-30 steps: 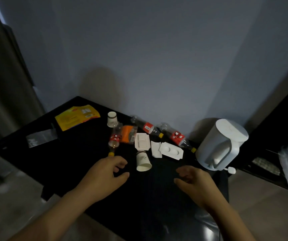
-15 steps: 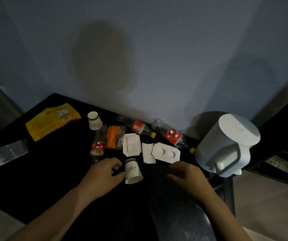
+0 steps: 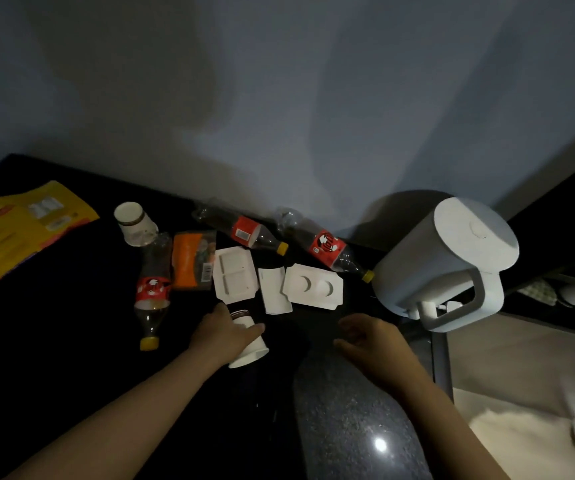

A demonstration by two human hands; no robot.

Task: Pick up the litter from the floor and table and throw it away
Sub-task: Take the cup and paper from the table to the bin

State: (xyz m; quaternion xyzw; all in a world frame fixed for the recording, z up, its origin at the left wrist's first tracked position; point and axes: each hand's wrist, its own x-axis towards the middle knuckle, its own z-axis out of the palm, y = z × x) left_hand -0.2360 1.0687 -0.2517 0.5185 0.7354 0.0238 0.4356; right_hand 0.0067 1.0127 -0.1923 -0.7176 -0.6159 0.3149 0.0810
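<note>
Head view, dim light: found left hand (image 3: 225,332) reaching in from the lower left on a bare forearm, palm down over paper cup (image 3: 248,351). Noted thumb and fingers curled round the cup's body, clamped on it (open rim end poking out below the hand, striped base end above). Located that cup on its side over black table (image 3: 71,341), just in front of white tray (image 3: 235,273). Cannot tell whether lifted clear of the surface.

Found right hand (image 3: 372,336) entering from the lower right, held near the table's edge, fingers loosely bent and slightly apart, gripping nothing.

Logged remaining litter toward the wall:
- yellow packet (image 3: 26,230) at far left
- second cup (image 3: 135,223) against the base end of near bottle (image 3: 152,289)
- orange packet (image 3: 192,259) just beside that bottle
- middle bottle (image 3: 244,232) and right bottle (image 3: 327,249) lying flat, the latter's yellow cap close to white kettle (image 3: 445,258)

Recorded white card strip (image 3: 274,289) between the white tray and recessed tray (image 3: 314,287), touching the recessed one.
</note>
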